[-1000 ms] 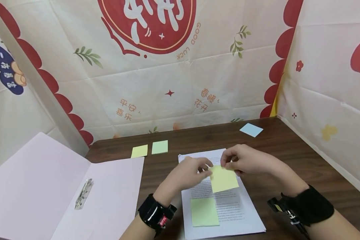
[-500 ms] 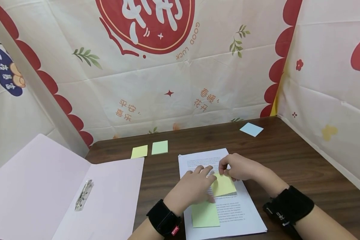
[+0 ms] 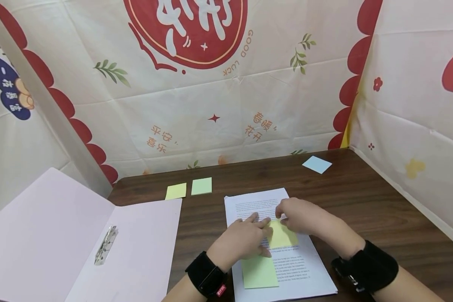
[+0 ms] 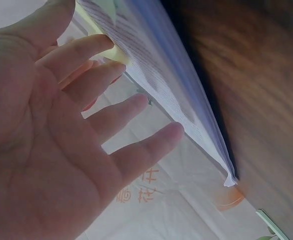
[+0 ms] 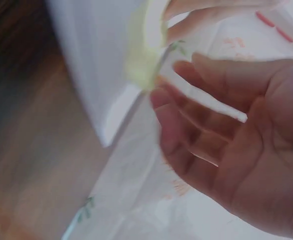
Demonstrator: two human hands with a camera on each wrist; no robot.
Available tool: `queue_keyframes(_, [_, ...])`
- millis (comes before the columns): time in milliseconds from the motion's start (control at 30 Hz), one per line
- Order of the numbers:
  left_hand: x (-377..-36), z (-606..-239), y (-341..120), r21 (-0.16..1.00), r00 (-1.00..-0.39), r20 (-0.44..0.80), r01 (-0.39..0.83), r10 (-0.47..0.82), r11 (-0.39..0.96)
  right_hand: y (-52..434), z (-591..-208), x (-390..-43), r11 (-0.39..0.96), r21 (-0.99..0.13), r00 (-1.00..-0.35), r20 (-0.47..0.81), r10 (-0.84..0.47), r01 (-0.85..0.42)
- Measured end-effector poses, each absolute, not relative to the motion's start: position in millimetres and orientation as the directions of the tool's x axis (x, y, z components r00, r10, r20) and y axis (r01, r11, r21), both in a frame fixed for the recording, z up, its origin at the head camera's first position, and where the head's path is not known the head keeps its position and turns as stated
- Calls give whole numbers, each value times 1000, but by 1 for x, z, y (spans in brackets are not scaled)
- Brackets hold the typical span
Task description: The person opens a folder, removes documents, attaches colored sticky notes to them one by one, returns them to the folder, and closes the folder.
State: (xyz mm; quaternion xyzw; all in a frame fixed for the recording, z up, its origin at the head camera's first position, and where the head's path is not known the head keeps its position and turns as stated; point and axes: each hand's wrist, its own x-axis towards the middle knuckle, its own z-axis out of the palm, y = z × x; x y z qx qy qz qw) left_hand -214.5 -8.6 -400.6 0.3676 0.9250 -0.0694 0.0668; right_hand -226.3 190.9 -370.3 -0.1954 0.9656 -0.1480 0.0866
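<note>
A yellow sticky note (image 3: 283,235) lies on the printed page of a paper stack (image 3: 302,272). My left hand (image 3: 241,239) spreads its fingers at the note's left side, fingertips at its edge. In the left wrist view the left palm (image 4: 51,135) faces the camera with nothing in it. My right hand (image 3: 302,214) is at the note's top edge, fingers loosely bent. The right wrist view shows its fingertips (image 5: 161,97) beside the blurred note (image 5: 146,50), with the thumb apart from it. A green sticky note (image 3: 260,272) sits lower on the page, partly under the left hand.
An open pale folder (image 3: 143,247) with a metal clip (image 3: 106,245) lies at the left. Behind it are another yellow note (image 3: 175,191) and a green note pad (image 3: 201,186). A blue note (image 3: 317,164) lies at the back right, near the printed cloth wall (image 3: 211,96).
The yellow note, held up over the page before, has come down toward me onto the paper. Both hands moved nearer with it; the left fingers spread and the right hand loosened its pinch.
</note>
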Motion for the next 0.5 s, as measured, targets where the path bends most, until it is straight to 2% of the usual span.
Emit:
queue_keyframes(200, [-215, -397, -11, -29, -725, -202, 677, 659, 736, 173, -364, -204, 831, -317, -824, -200, -530, -457])
queue_keyframes(333, [-216, -399, -13, -3, -727, -220, 668, 651, 745, 170, -365, -199, 862, -305, -825, -284, -489, -406])
queue_keyframes(500, [-214, -402, -12, -27, -727, -231, 669, 646, 743, 172, -368, -199, 877, -301, -824, -325, -463, -374])
